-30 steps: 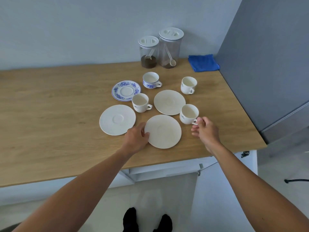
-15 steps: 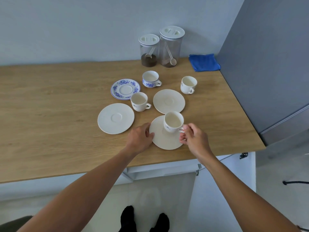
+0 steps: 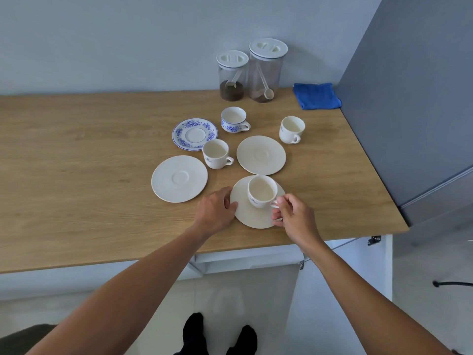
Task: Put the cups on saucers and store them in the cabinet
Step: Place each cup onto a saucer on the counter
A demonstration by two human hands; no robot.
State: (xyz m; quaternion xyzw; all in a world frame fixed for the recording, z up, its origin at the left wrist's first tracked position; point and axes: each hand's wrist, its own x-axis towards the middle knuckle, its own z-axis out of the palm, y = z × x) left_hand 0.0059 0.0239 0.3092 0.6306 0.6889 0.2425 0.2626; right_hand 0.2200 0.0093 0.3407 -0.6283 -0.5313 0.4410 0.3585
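Note:
A cream cup (image 3: 262, 190) stands on the nearest cream saucer (image 3: 247, 213), and my right hand (image 3: 294, 220) pinches its handle. My left hand (image 3: 216, 210) holds that saucer's left rim. Behind are an empty cream saucer (image 3: 261, 155), a white saucer (image 3: 179, 178), and a blue-flowered saucer (image 3: 195, 134). A white cup (image 3: 216, 153) sits between them, a blue-flowered cup (image 3: 234, 119) farther back, and another white cup (image 3: 291, 129) at the right.
The wooden counter (image 3: 89, 162) ends at a front edge near my hands. Two clear jars (image 3: 252, 70) with scoops stand against the wall, and a blue cloth (image 3: 316, 96) lies beside a grey cabinet side (image 3: 409, 111). An open cabinet door (image 3: 340, 278) hangs below.
My right hand carried the cream cup from the counter at the right onto the nearest saucer and set it down. My left hand stayed at the saucer's rim.

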